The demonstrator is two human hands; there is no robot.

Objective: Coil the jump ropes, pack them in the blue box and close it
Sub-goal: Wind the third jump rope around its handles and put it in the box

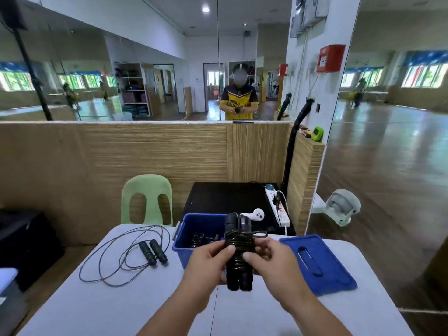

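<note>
Gripping coiled jump rope (238,248) w/ both left hand (208,260) & right hand (269,259), just before open blue box (188,236).

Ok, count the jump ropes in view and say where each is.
3 at least. One coiled rope, gripped by the left hand and right hand; one loose rope on the table, left; one packed rope in the blue box, where more may be hidden.

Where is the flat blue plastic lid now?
Head view: the flat blue plastic lid lies on the white table, right of the open blue box, just beyond the right hand.
</note>
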